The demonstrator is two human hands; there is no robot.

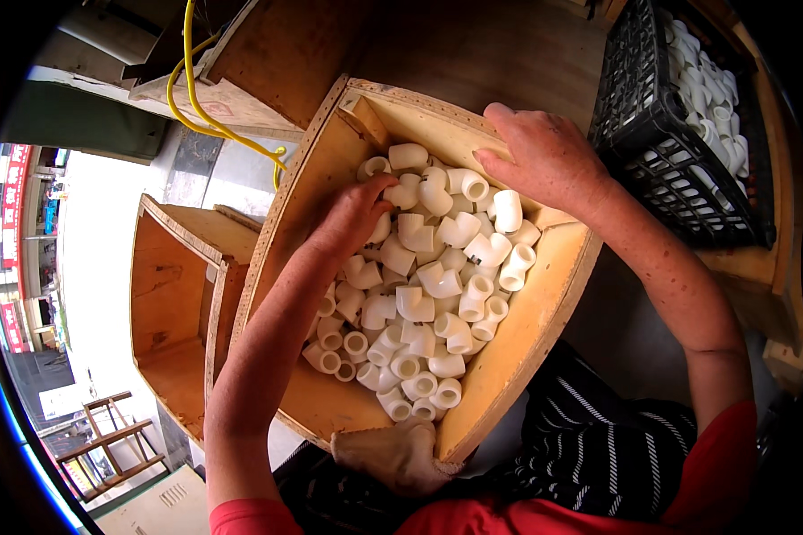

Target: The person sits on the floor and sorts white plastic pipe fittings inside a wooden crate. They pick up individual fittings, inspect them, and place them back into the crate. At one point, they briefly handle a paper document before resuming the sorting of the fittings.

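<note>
A tilted wooden box (330, 406) in front of me holds a heap of white plastic elbow pipe fittings (415, 303). My left hand (359, 212) reaches inside over the left wall, its fingers curled onto an elbow fitting (405, 192) near the far left of the heap. At the far right rim is my right hand (549, 159), with the thumb on the inner side of the wall and the other fingers over the outside, partly hidden. A pale cloth (401, 455) hangs at the box's near end.
A black plastic crate (678, 152) with more white fittings stands at the far right. Another wooden box (174, 303) sits at the left, beside a wooden rack (116, 441). Yellow hose (192, 94) hangs at the far left, by a wooden panel (285, 62).
</note>
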